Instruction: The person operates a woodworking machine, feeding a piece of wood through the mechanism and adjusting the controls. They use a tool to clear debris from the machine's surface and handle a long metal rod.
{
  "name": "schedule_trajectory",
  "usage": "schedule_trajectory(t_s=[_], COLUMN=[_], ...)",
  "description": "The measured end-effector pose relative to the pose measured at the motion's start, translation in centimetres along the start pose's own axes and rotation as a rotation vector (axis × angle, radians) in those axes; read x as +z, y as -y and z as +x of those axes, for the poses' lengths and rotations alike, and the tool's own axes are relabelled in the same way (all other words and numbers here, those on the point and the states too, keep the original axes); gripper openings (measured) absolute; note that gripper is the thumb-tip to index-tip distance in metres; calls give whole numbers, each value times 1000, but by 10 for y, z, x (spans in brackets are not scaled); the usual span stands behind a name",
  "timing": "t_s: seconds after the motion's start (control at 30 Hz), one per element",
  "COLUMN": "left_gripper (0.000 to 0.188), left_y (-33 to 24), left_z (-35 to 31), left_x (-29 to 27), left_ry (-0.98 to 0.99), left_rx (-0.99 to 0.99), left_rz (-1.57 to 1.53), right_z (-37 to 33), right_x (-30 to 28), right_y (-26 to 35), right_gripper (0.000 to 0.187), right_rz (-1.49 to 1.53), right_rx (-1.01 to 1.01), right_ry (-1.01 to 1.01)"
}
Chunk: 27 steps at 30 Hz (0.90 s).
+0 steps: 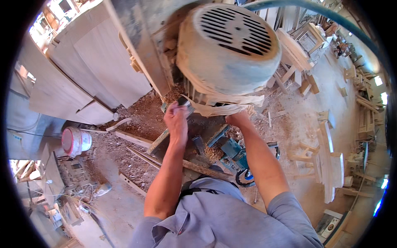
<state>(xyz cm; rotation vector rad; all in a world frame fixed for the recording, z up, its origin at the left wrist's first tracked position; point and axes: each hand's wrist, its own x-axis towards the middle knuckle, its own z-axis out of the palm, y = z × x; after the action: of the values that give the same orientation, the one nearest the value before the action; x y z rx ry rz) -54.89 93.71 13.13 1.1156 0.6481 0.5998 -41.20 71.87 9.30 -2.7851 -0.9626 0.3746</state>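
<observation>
A large dusty electric motor (227,62) with a slotted round cover fills the upper middle, directly ahead of me. My left hand (177,120) is closed at the lower left of the motor, its fingers round a dark, shiny piece (186,104) of unclear kind. My right hand (240,119) reaches under the motor's front edge with fingers curled; what they grip is hidden. Between the hands, a pale, thin, curved strip (219,109) hangs just below the motor. Beneath lies a dark metal machine table (206,124), with a blue-green machine part (232,149) and wood shavings close to my right forearm.
Tall pale boards (99,62) lean at the left, beyond a red-and-white bucket (76,141). Wood strips (134,138) and shavings cover the floor nearby. Wooden frames (324,159) stand at the right. A thick hose (314,6) arches across the upper right.
</observation>
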Motion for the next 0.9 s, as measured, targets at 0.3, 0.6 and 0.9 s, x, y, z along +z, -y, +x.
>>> schedule_trajectory(t_s=[0.3, 0.6, 0.9], left_gripper=[30, 43, 41], left_y=[-5, -7, -6], left_z=[-5, -19, -17], left_x=[-76, -36, -38], left_ry=[41, -126, -121], left_rx=[388, 174, 124], left_rz=[1395, 1614, 1663], right_z=[32, 40, 4], right_x=[27, 38, -6], right_y=[59, 72, 91], right_gripper=[44, 37, 47], right_rz=[2322, 1696, 1211], right_rx=[-75, -141, 15], right_ry=[-11, -273, -364])
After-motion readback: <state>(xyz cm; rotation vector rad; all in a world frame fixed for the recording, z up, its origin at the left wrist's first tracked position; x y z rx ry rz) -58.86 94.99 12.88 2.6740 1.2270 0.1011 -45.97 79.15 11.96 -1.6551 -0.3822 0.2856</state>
